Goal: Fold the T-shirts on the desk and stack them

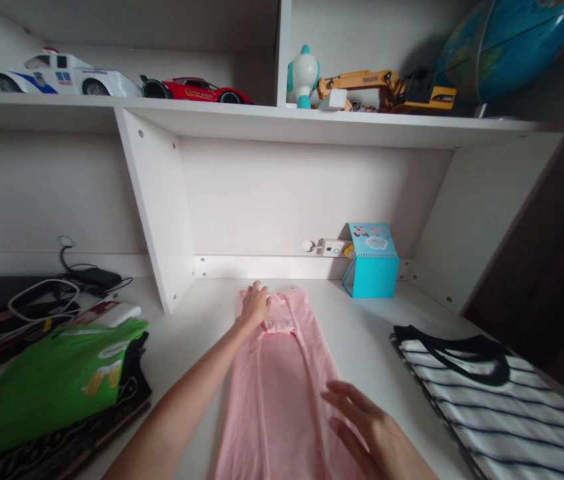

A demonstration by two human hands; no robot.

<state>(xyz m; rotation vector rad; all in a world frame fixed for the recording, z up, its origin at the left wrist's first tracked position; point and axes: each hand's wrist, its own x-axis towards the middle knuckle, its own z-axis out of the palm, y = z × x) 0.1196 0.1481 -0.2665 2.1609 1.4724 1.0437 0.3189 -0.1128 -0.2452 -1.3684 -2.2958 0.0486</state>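
Note:
A pink garment (287, 380) lies lengthwise on the white desk, its two sides folded in toward the middle. At its far end a small flap of the same cloth is turned over. My left hand (256, 305) rests on the far left corner of this garment, fingers spread and loosely bent. Over the near right edge is my right hand (367, 423), fingers apart and nothing in them. Whether its fingertips touch the cloth, I cannot tell. The garment's near end runs out of view at the bottom.
Folded shirts stand either side: a green one (72, 380) atop dark clothes at left, a striped one (507, 400) at right. A blue desk calendar (375, 277) stands by a power socket (333, 248). Cables (37, 303) lie far left. Toy vehicles (192, 89) and a globe (512, 50) occupy the shelf above.

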